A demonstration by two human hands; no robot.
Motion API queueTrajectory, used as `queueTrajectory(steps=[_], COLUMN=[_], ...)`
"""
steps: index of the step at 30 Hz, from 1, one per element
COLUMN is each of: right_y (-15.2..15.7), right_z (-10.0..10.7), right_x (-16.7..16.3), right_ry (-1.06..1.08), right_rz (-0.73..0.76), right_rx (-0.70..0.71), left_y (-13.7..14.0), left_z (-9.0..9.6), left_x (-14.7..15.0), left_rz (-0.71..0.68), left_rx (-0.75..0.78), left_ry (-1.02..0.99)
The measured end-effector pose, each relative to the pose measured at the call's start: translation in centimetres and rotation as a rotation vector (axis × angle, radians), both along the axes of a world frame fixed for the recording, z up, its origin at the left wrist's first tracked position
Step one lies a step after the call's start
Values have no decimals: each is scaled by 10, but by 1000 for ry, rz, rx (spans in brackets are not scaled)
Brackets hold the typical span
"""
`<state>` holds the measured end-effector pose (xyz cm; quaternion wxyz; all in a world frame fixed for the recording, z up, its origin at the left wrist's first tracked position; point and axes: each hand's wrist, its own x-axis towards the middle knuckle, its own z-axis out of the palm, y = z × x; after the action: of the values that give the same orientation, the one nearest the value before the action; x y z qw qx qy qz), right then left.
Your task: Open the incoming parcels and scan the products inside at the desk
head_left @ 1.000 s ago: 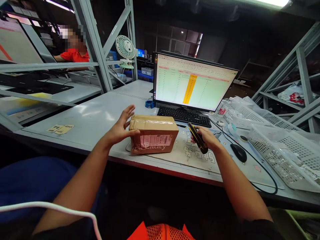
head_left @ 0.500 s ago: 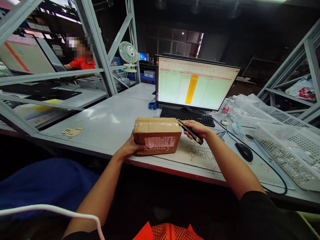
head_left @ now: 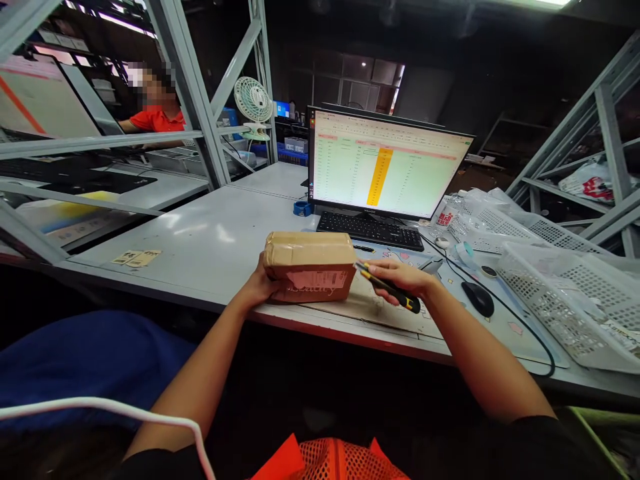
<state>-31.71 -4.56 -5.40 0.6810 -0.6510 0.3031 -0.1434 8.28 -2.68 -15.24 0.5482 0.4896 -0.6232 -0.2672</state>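
Note:
A brown cardboard box [head_left: 309,263], taped along its edges and bearing a torn pinkish label [head_left: 315,280], stands at the desk's front edge. My left hand [head_left: 260,283] grips its left end, the fingers partly hidden behind it. In my right hand [head_left: 397,277] is a black and yellow utility knife [head_left: 390,288]. Its tip is close to the box's right side; whether it touches the cardboard I cannot tell. Under the box lies a flat piece of cardboard [head_left: 373,317].
Behind the box stand a black keyboard [head_left: 370,229] and a monitor [head_left: 385,163]. To the right are a mouse [head_left: 477,298], a cable and white perforated baskets [head_left: 565,313]. A blue tape roll [head_left: 303,209] sits left of the keyboard. A person in red [head_left: 157,119] is beyond the metal frame.
The knife has moved down from the box's upper right edge to its right side, my right hand going lower with it. My left hand still holds the box.

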Motion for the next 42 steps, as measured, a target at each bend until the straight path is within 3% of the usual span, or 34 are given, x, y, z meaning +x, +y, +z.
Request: queueTrajectory(steps=[4, 6, 9, 10, 11, 14, 16, 18, 20, 23, 25, 29, 33, 35, 38, 42], right_y=[12, 12, 11, 10, 10, 11, 13, 15, 14, 12, 11, 20, 40, 43, 34, 14], right_z=[-7, -17, -33, -38, -42, -49, -50, -51, -52, -52, -51, -47, -45, -39, -21, 5], right_x=[-13, -20, -34, -39, -44, -56, -59, -59, -56, -51, -45, -23, 2, 9, 11, 7], right_ry=[-22, -67, -111, -120, -126, -122, -121, -133, -136, -132, -133, -133, -53, 25, 159, 356], right_rz=[-95, -243, -468, -518, -552, -610, -638, -628, -583, -535, -521, -485, -393, -375, -362, -358], right_rx=[-10, -16, -5, -4, -13, -85, -142, -195, -262, -338, -341, -282, -271, -381, -654, -942], left_y=[2, 19, 67, 85, 103, 141, 148, 143, 131, 108, 91, 69, 75, 78, 72, 52], left_z=[5, 3, -13, -21, -28, -33, -20, 1, 21, 35, 35, 25, 21, 24, 27, 22], left_x=[-10, -27, -71, -87, -102, -130, -129, -115, -94, -58, -33, 8, 15, 9, -3, -15], left_rz=[37, 195, 506, 497, 399, 1, 83, 390, 584, 658, 583, 241, 235, 106, -149, -205], left_rx=[-14, -23, -31, -39, -30, -64, -177, -281, -338, -384, -316, 3, 166, 166, 221, 271], left_ry=[26, 8, -21, -48, -91, -277, -304, -277, -285, -240, -99, 71, -35, -56, -101, -29])
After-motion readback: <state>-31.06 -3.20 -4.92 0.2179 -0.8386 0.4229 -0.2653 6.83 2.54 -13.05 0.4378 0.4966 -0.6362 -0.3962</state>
